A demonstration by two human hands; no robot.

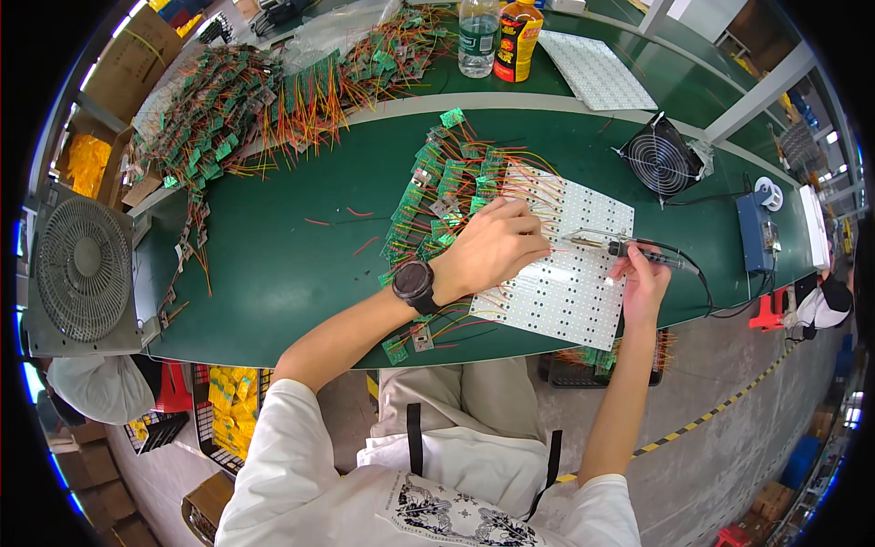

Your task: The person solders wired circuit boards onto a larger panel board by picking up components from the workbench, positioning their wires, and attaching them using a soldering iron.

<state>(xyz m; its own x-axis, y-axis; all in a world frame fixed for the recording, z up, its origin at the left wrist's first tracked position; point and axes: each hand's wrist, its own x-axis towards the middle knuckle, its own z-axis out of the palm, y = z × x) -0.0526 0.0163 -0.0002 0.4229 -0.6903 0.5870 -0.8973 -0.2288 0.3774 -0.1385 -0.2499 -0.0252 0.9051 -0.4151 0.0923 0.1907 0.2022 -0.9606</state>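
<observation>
A white panel dotted with rows of small pads lies on the green table in front of me. My right hand grips a soldering iron, its metal tip pointing left over the panel. Over the panel's left part, my left hand is closed in a pinch, and a thin red wire shows at its fingertips. Small green circuit boards with red and yellow wires lie crowded beside that hand, and several wires reach onto the panel's left edge. A dark watch is on my left wrist.
Heaped wired boards cover the back left. A clear bottle and an orange drink bottle stand behind, near a second white panel. At right are a small black fan and a blue soldering station; a large fan stands left.
</observation>
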